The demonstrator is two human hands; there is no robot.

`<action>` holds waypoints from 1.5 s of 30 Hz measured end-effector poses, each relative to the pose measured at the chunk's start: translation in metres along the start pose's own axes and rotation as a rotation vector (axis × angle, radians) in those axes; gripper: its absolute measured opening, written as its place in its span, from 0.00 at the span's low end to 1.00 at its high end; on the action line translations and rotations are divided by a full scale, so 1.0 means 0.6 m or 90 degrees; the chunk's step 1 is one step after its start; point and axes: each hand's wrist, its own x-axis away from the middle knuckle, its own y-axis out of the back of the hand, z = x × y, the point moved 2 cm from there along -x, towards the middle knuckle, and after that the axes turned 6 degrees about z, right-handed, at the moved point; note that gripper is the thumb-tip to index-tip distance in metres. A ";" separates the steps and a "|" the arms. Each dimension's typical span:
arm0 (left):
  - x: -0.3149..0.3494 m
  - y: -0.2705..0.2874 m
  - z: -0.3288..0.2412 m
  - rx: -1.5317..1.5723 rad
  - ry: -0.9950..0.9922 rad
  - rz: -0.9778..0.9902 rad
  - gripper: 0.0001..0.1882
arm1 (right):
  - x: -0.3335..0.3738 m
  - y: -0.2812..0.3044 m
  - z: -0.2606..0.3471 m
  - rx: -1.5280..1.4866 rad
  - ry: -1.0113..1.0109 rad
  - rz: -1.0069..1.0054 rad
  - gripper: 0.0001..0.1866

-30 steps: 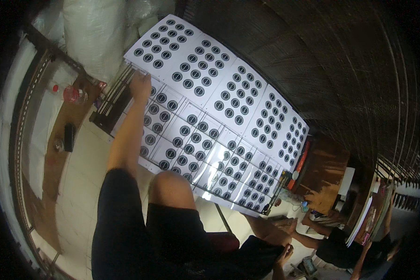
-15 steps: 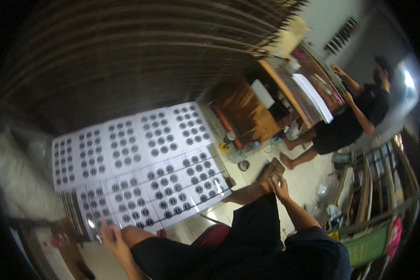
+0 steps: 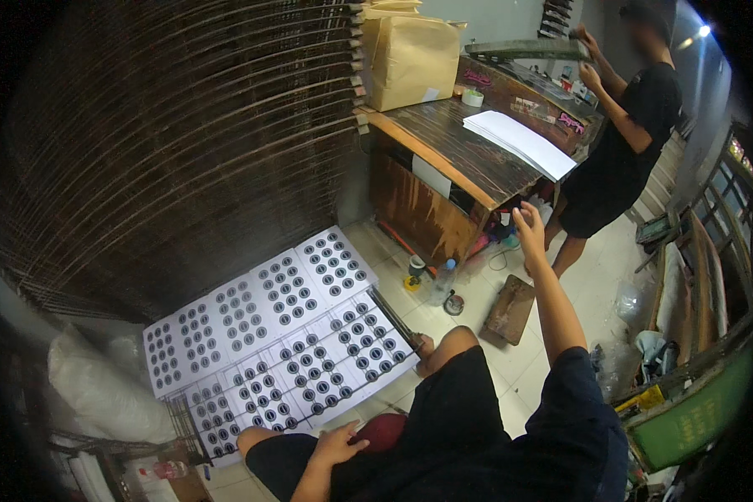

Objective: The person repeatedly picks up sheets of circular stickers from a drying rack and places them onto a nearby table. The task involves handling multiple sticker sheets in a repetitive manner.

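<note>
My right hand (image 3: 528,227) is raised in front of the wooden table's near corner, fingers apart, with nothing visible in it. It is nearest to a stack of white sheets (image 3: 519,144) on the table but does not reach it. My left hand (image 3: 336,445) hangs low by my thigh, its fingers loosely stretched beside a dark red rounded seat (image 3: 382,432). In front of my legs, white sheets printed with rows of dark round marks (image 3: 318,376) lie in two rows. Thin rack wires cross over the nearer row.
A tall wire drying rack (image 3: 192,142) rises at left. The wooden table (image 3: 418,134) carries a yellowish paper package (image 3: 414,63) and a tape roll (image 3: 472,97). On the floor are a plastic bottle (image 3: 444,280) and a brown block (image 3: 510,309). A co-worker (image 3: 644,109) holds a frame at right.
My right hand has moved up and forward from low by my foot toward the table. My left hand has come inward from the rack's left edge. The view has turned and steadied.
</note>
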 end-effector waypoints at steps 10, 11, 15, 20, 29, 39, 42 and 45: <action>-0.020 0.000 0.035 0.297 0.177 -0.074 0.34 | -0.097 0.056 0.007 -0.290 -0.163 -0.032 0.29; -0.023 -0.001 0.033 0.263 0.170 -0.074 0.34 | -0.106 0.065 0.003 -0.310 -0.169 -0.046 0.29; -0.035 -0.027 0.102 0.264 0.160 -0.072 0.34 | -0.137 0.085 -0.003 -0.367 -0.184 -0.094 0.32; -0.036 -0.015 0.035 0.237 0.157 -0.105 0.32 | -0.184 0.129 -0.002 -0.570 -0.151 -0.120 0.49; -0.043 -0.024 0.060 0.176 0.146 -0.106 0.33 | -0.211 0.146 0.053 -0.813 -0.157 -0.075 0.59; -0.026 -0.007 0.022 0.132 0.149 -0.126 0.33 | -0.180 0.125 0.018 -0.522 -0.200 0.159 0.24; -0.022 -0.011 0.033 0.138 0.167 -0.099 0.36 | -0.116 0.104 0.061 -0.407 -0.094 0.140 0.20; -0.013 -0.010 0.021 0.136 0.157 -0.096 0.37 | -0.017 0.085 0.111 -0.460 -0.032 0.153 0.24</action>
